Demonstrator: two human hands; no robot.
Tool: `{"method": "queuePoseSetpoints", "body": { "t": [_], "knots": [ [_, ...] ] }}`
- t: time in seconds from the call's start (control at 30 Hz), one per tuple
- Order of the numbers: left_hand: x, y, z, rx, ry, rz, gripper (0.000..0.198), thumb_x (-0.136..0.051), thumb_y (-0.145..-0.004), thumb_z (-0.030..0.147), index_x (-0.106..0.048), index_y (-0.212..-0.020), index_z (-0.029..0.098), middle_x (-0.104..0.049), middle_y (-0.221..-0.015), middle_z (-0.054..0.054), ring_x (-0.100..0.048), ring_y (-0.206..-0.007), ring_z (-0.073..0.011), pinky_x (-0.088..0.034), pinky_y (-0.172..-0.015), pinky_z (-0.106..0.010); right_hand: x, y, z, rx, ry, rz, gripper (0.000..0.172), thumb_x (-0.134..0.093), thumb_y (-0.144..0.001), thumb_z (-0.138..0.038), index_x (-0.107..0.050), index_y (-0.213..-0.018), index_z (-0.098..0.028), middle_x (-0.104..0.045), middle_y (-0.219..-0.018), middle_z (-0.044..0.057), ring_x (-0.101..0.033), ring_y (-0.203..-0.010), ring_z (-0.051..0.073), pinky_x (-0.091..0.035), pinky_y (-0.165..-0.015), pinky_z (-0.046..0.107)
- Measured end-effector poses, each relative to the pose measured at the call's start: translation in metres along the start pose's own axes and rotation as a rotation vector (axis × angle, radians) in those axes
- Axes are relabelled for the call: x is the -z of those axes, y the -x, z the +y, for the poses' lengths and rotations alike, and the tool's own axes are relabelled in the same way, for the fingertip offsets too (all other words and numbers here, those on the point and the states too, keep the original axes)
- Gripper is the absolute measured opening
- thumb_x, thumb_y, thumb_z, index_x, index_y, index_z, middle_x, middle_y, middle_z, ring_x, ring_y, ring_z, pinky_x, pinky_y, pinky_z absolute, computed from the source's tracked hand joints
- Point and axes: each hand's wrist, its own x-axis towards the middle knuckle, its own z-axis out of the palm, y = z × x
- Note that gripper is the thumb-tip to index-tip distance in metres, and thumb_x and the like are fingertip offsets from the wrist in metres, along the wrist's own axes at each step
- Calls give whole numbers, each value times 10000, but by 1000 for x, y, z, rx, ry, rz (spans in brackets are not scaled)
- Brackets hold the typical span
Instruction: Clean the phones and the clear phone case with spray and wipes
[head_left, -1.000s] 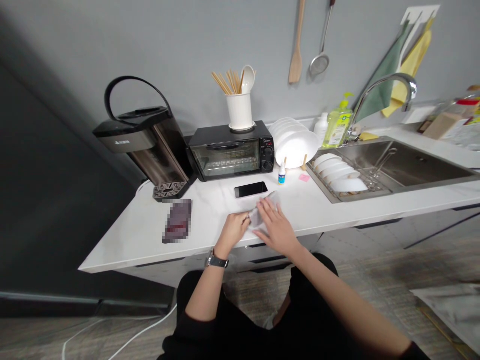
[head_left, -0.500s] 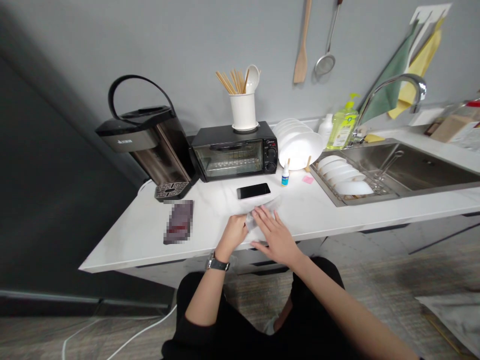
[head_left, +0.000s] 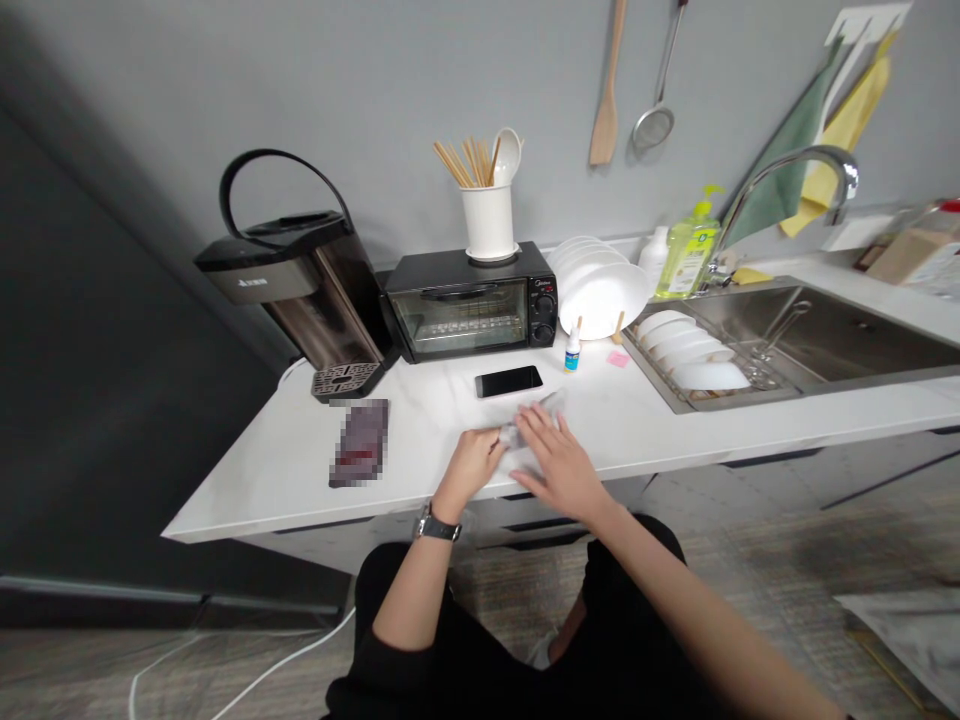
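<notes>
A thin, translucent whitish plastic bag (head_left: pixel 555 402) lies crumpled on the counter in front of me. My left hand (head_left: pixel 471 460) is closed, pinching the bag's left end. Over the rest of it my right hand (head_left: pixel 561 462) lies flat, fingers stretched out and pressing from above, so much of the bag is hidden. Just beyond my hands is a phone (head_left: pixel 509 382) with a dark screen. A small white and blue bottle (head_left: pixel 572 352) stands upright to its right, beside a pink slip (head_left: pixel 618 359).
A blurred-out dark item (head_left: pixel 360 445) lies left on the white counter (head_left: pixel 277 490). Behind stand a drinks dispenser (head_left: pixel 292 290), a toaster oven (head_left: pixel 469 305) topped by a utensil holder (head_left: pixel 489 222), and racked plates (head_left: pixel 607 298). Bowls (head_left: pixel 709 376) sit at the sink (head_left: pixel 862 330).
My right hand has slid slightly to the right and away from me along the bag. The bag's far end looks more bunched. My left hand keeps its pinch in nearly the same place.
</notes>
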Motion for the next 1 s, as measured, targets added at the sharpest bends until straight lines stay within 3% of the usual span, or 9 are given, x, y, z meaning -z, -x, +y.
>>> {"method": "queuePoseSetpoints", "body": {
  "t": [0.1, 0.17, 0.33, 0.47, 0.57, 0.73, 0.8, 0.93, 1.0],
  "knots": [
    [-2, 1, -5, 21, -51, 8, 251, -557, -857, 2, -713, -731, 152, -773, -776, -98, -726, -725, -230, -534, -714, -282, -3, 1, -15, 107, -22, -53, 865, -435, -1067, -547, 29, -1689, -165, -292, -1713, 134, -222, -1605, 298, -261, -1280, 576],
    [-2, 1, -3, 19, -43, 3, 248, -557, -896, 42, -730, -762, 157, -777, -779, -90, -732, -723, -226, -541, -722, -281, -1, 2, -5, 56, 5, -34, 849, -422, -1074, -534, 49, -1687, -182, -291, -1712, 132, -241, -1599, 304, -249, -1278, 596],
    [2, 0, 5, -38, 107, -4, 257, -539, -1042, 280, -772, -1136, 226, -812, -1113, -71, -771, -971, -238, -567, -899, -311, 6, 3, 25, -197, 78, 80, 858, -418, -1075, -514, 72, -1683, -161, -235, -1726, 165, -187, -1609, 347, -260, -1254, 641],
    [0, 0, 1, -26, 43, -5, 254, -547, -986, 137, -767, -861, 168, -799, -830, -71, -740, -735, -208, -554, -772, -276, -1, 5, -2, -2, 12, -7, 910, -461, -1050, -568, 43, -1686, -158, -222, -1733, 153, -161, -1616, 335, -292, -1254, 611],
    [0, 1, -1, -29, 11, 7, 263, -558, -921, 56, -724, -746, 158, -767, -739, -75, -724, -703, -213, -540, -741, -275, -3, 6, -11, 121, -8, -77, 872, -455, -1058, -557, 28, -1689, -199, -255, -1728, 113, -204, -1609, 307, -272, -1267, 605],
    [0, 0, 4, -55, 97, 5, 235, -543, -1026, 219, -778, -1031, 197, -814, -1034, -80, -764, -920, -222, -547, -868, -285, 3, 4, 10, -209, 70, 91, 822, -411, -1080, -506, 43, -1689, -192, -261, -1722, 130, -201, -1606, 341, -249, -1252, 658],
    [0, 0, 4, -42, 83, 3, 239, -547, -1022, 213, -781, -981, 186, -815, -967, -78, -759, -847, -216, -546, -822, -281, 2, 2, 5, -155, 51, 70, 869, -429, -1065, -547, 39, -1688, -164, -242, -1726, 146, -175, -1611, 353, -255, -1254, 647],
    [-1, 1, 0, 9, -3, 14, 255, -572, -952, 102, -741, -766, 144, -767, -742, -80, -711, -674, -211, -514, -691, -271, 0, 0, -4, 142, -2, -79, 910, -433, -1052, -602, 47, -1686, -159, -268, -1720, 134, -222, -1604, 310, -241, -1280, 592],
    [-1, 1, 1, -8, 25, 7, 238, -567, -979, 135, -768, -852, 156, -796, -835, -79, -739, -750, -213, -525, -737, -265, 2, -1, 4, 49, 34, -37, 857, -407, -1073, -557, 54, -1686, -175, -294, -1711, 138, -258, -1593, 315, -235, -1274, 612]
  ]
}}
